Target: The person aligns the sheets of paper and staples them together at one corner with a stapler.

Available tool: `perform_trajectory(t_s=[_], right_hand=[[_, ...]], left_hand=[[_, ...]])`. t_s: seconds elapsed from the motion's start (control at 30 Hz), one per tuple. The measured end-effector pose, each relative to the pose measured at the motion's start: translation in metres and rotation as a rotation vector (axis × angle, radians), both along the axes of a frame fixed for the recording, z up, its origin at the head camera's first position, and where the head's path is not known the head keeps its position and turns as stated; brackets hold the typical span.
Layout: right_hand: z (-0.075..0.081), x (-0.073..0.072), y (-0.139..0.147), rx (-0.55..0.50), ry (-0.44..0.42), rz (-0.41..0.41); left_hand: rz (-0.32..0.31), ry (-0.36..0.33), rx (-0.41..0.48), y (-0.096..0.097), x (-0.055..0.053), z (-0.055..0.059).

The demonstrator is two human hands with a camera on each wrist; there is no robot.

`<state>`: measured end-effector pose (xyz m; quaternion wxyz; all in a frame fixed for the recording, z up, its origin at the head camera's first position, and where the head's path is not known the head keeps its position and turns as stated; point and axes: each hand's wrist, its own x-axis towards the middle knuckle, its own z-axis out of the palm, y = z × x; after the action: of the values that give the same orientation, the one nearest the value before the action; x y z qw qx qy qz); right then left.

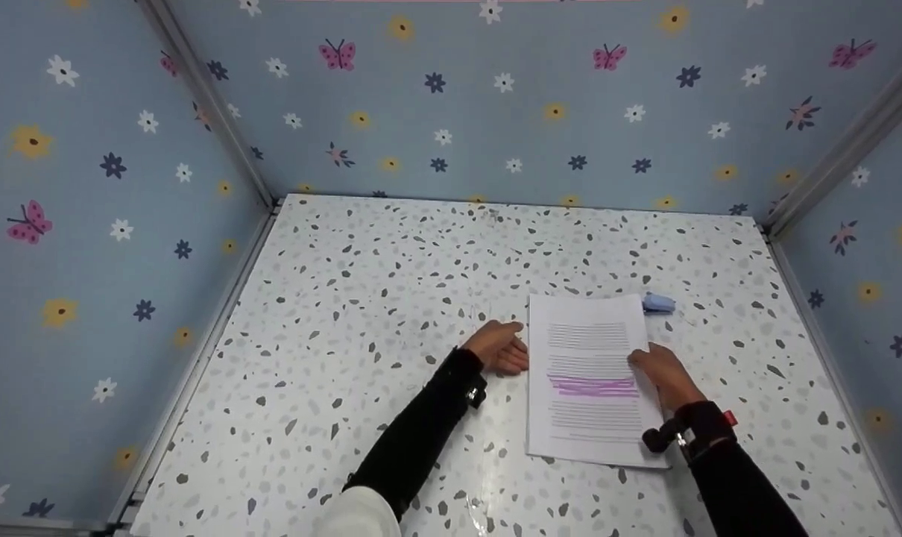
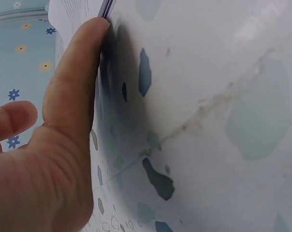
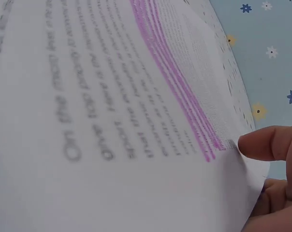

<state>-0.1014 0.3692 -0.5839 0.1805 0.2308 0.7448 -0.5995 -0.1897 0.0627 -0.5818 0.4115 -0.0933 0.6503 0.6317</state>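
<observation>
A stack of printed paper sheets [image 1: 593, 356] lies on the speckled table, its top page crossed by purple highlighter lines [image 1: 594, 386]. At its left edge is my left hand [image 1: 502, 349], fingers extended; in the left wrist view a fingertip [image 2: 98, 29] touches the edges of the sheets. My right hand [image 1: 666, 374] pinches the right edge of the paper. The right wrist view has the thumb [image 3: 264, 142] on the top page and the other fingers curled at the paper's edge, where the page [image 3: 136, 198] bends upward.
A small blue object [image 1: 660, 303] with a dark part sits at the stack's upper right corner, partly covered by the paper; its kind is unclear. Patterned blue panels [image 1: 496, 97] enclose the white speckled table [image 1: 347, 313] at the back and sides.
</observation>
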Motion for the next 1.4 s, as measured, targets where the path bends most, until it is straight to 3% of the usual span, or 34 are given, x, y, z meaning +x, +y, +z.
perform_trajectory(t_s=[0.1, 0.23, 0.37, 0.57, 0.83, 0.93, 1.13, 1.23, 1.33, 1.4], right_hand=[[-0.001, 0.002, -0.001, -0.042, 0.066, -0.005], [0.001, 0.002, -0.003, 0.039, 0.107, 0.019], [0.002, 0.003, -0.007, 0.184, 0.144, 0.037], [0.006, 0.004, -0.016, 0.520, 0.223, 0.118], [0.010, 0.002, -0.023, 0.616, 0.215, 0.149], [0.010, 0.002, -0.021, 0.590, 0.210, 0.152], [0.013, 0.002, -0.017, 0.407, 0.247, 0.102], [0.017, 0.003, -0.018, 0.313, 0.307, 0.058], [0.022, 0.002, -0.021, 0.254, 0.375, 0.007], [0.026, 0.002, -0.025, 0.214, 0.415, -0.029]], left_hand=[[-0.013, 0.019, -0.003, -0.001, 0.000, 0.003], [-0.022, 0.018, -0.008, -0.002, -0.001, 0.004], [-0.019, 0.014, -0.005, -0.001, -0.001, 0.001], [-0.005, 0.021, -0.015, -0.002, 0.000, 0.001], [0.008, 0.018, -0.017, -0.002, 0.001, 0.000], [-0.005, 0.026, -0.010, -0.001, 0.001, 0.000], [0.002, 0.065, -0.026, -0.001, 0.000, 0.003], [0.034, 0.171, -0.072, 0.000, 0.000, 0.004], [0.066, 0.336, -0.116, 0.000, -0.003, 0.002], [0.082, 0.394, -0.074, 0.000, -0.006, 0.000]])
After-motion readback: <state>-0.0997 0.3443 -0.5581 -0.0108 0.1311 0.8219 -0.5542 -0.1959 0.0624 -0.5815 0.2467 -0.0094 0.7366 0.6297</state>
